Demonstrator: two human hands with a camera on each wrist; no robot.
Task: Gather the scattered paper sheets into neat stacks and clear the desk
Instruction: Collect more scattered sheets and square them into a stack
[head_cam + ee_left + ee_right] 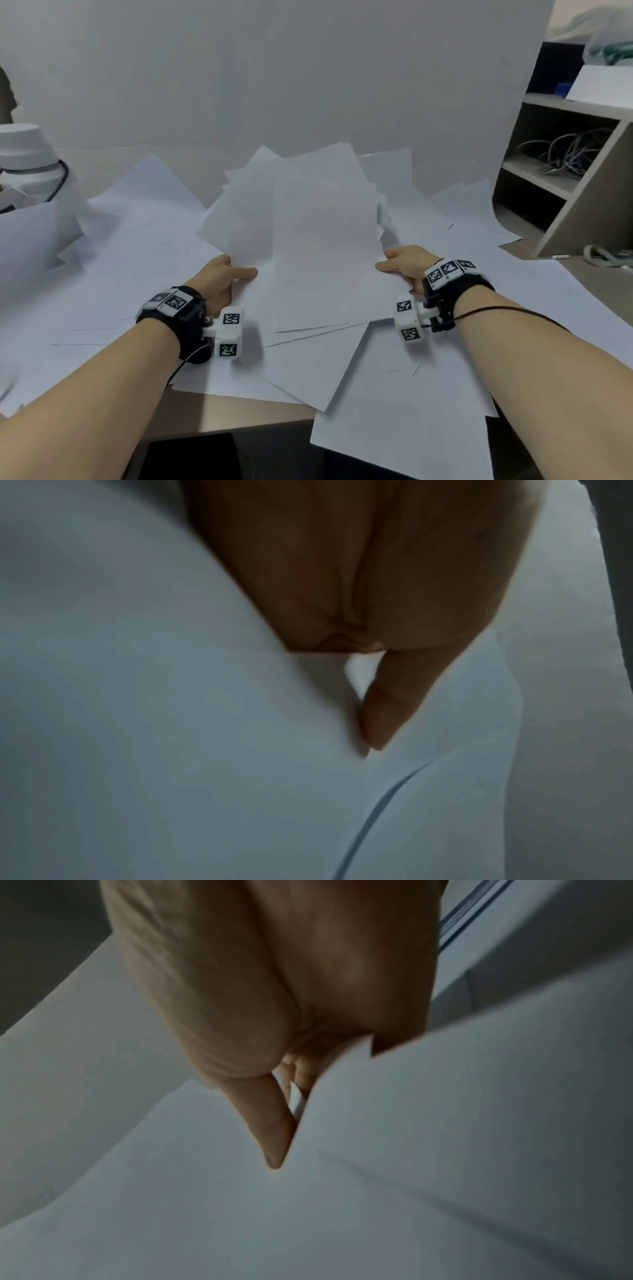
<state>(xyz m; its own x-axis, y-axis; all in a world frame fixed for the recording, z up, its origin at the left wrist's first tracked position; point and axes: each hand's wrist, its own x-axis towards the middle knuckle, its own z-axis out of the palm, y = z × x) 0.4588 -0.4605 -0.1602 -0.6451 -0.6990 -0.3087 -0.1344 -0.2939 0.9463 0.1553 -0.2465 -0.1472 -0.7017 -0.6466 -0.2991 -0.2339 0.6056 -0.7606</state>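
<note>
A loose bundle of white paper sheets (pixel 308 233) is held up off the desk between both hands, its far edges fanned and uneven. My left hand (pixel 227 274) pinches the bundle's left edge, thumb on top and fingers hidden beneath. My right hand (pixel 399 263) pinches the right edge the same way. In the left wrist view the thumb (pixel 387 707) presses on the sheets (pixel 171 723). The right wrist view shows the thumb (pixel 270 1129) lying on the paper (pixel 445 1137). More sheets (pixel 394 394) lie scattered across the desk under and around the bundle.
A white cylindrical device (pixel 27 154) with a black cable stands at the back left. A grey shelf unit (pixel 575 171) holding cables rises at the right. Bare brown desk edge (pixel 222 414) shows at the front. A sheet (pixel 376 442) overhangs that edge.
</note>
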